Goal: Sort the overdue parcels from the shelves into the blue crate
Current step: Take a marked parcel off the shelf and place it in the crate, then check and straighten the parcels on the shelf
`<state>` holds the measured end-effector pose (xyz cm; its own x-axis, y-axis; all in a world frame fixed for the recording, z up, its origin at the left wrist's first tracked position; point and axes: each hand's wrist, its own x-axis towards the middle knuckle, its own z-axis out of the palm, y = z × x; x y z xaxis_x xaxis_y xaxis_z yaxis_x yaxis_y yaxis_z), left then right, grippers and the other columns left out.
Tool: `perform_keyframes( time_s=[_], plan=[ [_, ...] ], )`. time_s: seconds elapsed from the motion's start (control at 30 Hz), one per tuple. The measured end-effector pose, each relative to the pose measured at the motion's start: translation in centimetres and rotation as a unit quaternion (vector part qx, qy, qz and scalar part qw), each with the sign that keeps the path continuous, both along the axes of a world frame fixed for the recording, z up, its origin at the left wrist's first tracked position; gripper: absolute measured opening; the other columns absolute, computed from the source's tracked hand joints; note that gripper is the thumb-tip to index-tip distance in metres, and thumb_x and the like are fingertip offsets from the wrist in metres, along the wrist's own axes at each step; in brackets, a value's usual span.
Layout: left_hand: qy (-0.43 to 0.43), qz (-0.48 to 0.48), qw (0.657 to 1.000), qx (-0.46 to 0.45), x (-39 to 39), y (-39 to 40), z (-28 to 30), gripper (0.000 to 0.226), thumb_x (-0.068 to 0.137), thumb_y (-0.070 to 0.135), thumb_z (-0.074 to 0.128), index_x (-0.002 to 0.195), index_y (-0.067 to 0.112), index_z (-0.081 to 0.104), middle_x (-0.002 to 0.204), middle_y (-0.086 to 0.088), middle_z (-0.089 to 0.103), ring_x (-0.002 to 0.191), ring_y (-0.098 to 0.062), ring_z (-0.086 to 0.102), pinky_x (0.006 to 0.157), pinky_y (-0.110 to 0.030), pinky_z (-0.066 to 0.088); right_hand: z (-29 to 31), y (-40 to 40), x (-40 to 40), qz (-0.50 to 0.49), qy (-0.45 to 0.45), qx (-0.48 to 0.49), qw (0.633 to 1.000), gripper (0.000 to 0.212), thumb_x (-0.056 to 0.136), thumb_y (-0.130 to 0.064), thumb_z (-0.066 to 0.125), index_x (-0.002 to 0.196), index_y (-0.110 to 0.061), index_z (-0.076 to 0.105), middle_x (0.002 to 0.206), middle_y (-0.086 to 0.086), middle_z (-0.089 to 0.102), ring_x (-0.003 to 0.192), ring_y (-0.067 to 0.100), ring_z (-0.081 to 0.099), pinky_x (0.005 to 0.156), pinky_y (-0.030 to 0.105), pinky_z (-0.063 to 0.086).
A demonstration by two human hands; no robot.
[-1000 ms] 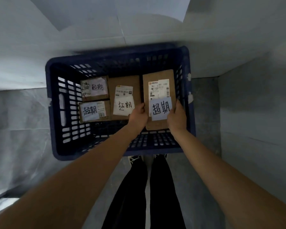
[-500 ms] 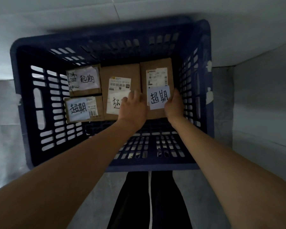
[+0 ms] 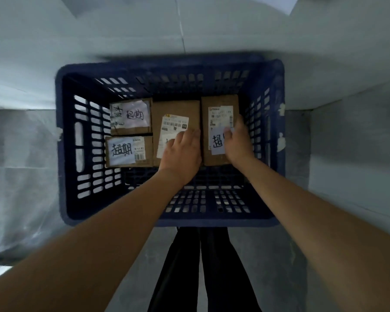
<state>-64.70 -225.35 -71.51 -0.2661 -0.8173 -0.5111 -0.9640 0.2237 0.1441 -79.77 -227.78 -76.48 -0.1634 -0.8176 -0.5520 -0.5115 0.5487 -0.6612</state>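
Grey floor, slotted blue crate (image 3: 63, 154), both grips flat on cardboard parcels (image 3: 218, 102).

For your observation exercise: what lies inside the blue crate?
Inside the blue crate lie four brown parcels: two small ones stacked at left, a middle one, and a right one. Left hand and right hand partly cover two labels.

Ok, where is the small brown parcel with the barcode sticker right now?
The small brown cardboard parcel lies in the blue plastic crate, left side, nearer of two, beside the middle brown parcel.
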Motion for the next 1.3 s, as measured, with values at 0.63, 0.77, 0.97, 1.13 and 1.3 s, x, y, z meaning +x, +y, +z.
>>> perform_keyframes(
  time_s=[0.63,0.77,0.97,1.13,1.3],
  plan=[
    [-0.135,0.257,0.871,-0.397,22.9,1.4,53.1,0.064,0.1,0.032,0.035,0.152,0.008,0.008,0.161,-0.008,0.007,0.149,-0.024,0.001,0.121,-0.041,0.003,57.3,-5.9,24.3,0.443,0.142,-0.515,0.719,0.059,0.105,-0.036,0.029,0.155,-0.011,0.011,0.163,0.006,0.009,0.151,0.02,0.004,0.121,0.036,0.0],
    [-0.193,0.346,0.8,-0.449,26.5,6.8,60.1,0.062,0.099,0.03,0.034,0.153,0.008,0.01,0.161,-0.008,0.012,0.149,-0.024,0.008,0.121,-0.042,0.003,64.3,-2.5,30.4,0.472,0.091,-0.594,0.645,0.063,0.104,-0.038,0.033,0.155,-0.01,0.008,0.163,0.007,0.007,0.151,0.021,0.005,0.121,0.039,0.003],
    [-0.301,0.452,0.696,-0.471,28.9,18.4,66.1,0.063,0.099,0.033,0.026,0.153,0.008,0.004,0.161,-0.007,0.005,0.149,-0.025,0.001,0.121,-0.044,0.002,70.2,5.8,36.7,0.509,0.031,-0.648,0.566,0.062,0.103,-0.038,0.034,0.154,-0.009,0.014,0.162,0.008,0.014,0.15,0.023,0.01,0.121,0.045,0.008],
    [-0.373,0.523,0.626,-0.443,30.5,29.7,69.0,0.062,0.101,0.037,0.02,0.153,0.009,-0.001,0.161,-0.006,-0.001,0.149,-0.024,-0.003,0.121,-0.044,0.001,73.6,14.8,41.9,0.563,-0.048,-0.667,0.486,0.059,0.105,-0.036,0.032,0.155,-0.01,0.014,0.162,0.006,0.012,0.151,0.021,0.007,0.122,0.044,0.006],
    [-0.414,0.572,0.576,-0.412,31.3,40.5,71.0,0.062,0.099,0.036,0.024,0.153,0.01,0.006,0.161,-0.008,0.006,0.149,-0.025,0.001,0.121,-0.046,0.005,75.1,25.0,46.2,0.595,-0.1,-0.665,0.441,0.062,0.104,-0.039,0.027,0.155,-0.011,0.008,0.163,0.006,0.007,0.151,0.02,0.003,0.119,0.039,-0.002]
  ],
)
